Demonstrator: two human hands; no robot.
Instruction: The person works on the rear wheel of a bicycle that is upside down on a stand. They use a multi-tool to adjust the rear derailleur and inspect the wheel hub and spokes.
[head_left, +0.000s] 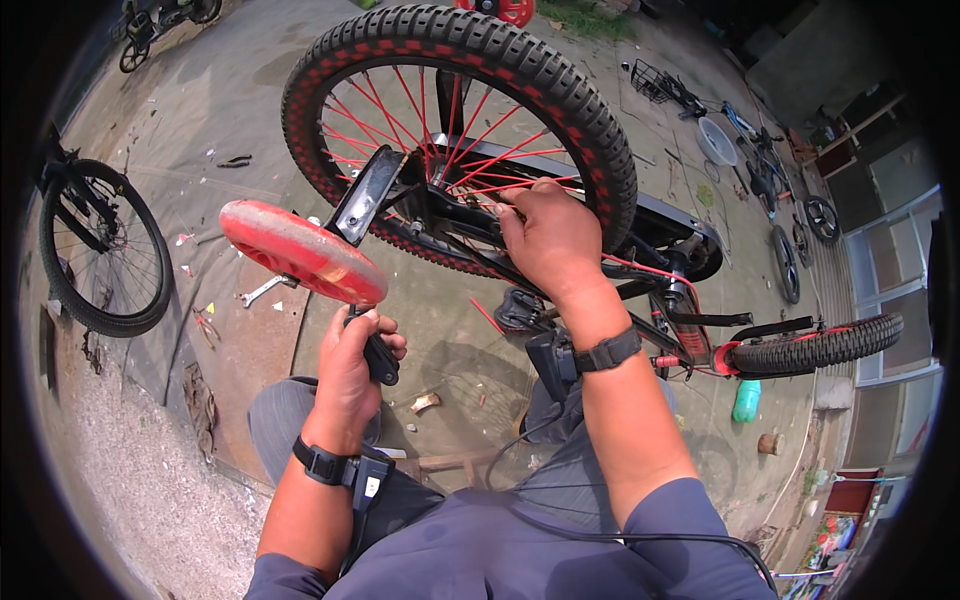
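Note:
My left hand [352, 365] is closed round a black folding tool [382, 362] just under a red small wheel [300, 250], which is fixed to a dark metal bracket [360, 200]. A silver wrench [262, 290] sits at that wheel's underside, left of my hand. My right hand [548, 235] has its fingers curled in at the black frame beside the red spokes [470, 140] of the bicycle's large tyre [605, 150]; what they grip is partly hidden. The bicycle lies tilted, its other wheel [820, 345] to my right.
Another bicycle's wheel [150, 310] stands at left. Bicycle parts [790, 265] and a white basin [717, 140] lie at back right. A green bottle [746, 400] is on the concrete ground [480, 420], near glazed panels [900, 300] along the right. A red rod [487, 316] lies below the bicycle.

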